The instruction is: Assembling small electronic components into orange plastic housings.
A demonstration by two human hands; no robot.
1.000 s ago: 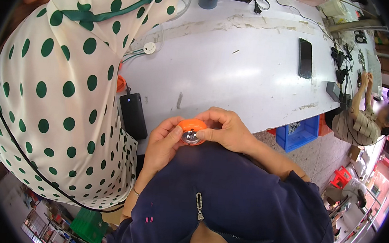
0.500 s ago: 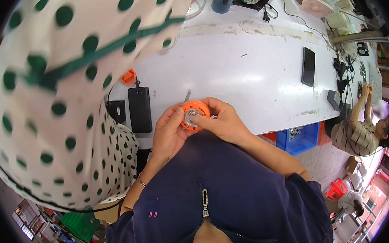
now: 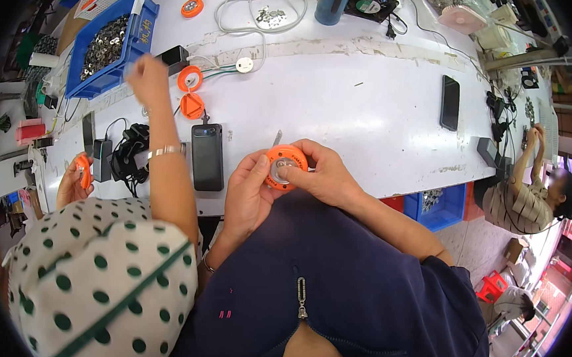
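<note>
A round orange disc housing (image 3: 288, 153) with a clear, metallic-looking centre is held between my two hands above the near edge of the table. My left hand (image 3: 244, 187) grips its left rim, thumb on top and fingers curled beneath. Around the right rim my right hand (image 3: 331, 176) is closed, its thumb pressed on the centre. What lies under the thumb is hidden. Left of my hands, a black power bank (image 3: 207, 156) lies on the white table (image 3: 344, 109). Just beyond it are an open orange housing (image 3: 190, 79) and an orange piece with a triangle (image 3: 192, 106).
At left, a co-worker in a dotted top holds another orange disc (image 3: 83, 172); the other hand (image 3: 150, 83) is blurred near a blue bin (image 3: 140, 29) of metal parts. A phone (image 3: 450, 102) lies at right. Several orange discs, a cup (image 3: 332, 2) and a fan (image 3: 372, 3) stand far.
The co-worker has drawn back from leaning across the table, uncovering the blue bin, cables and orange discs at left. My hands keep their grip on the orange disc almost unmoved.
</note>
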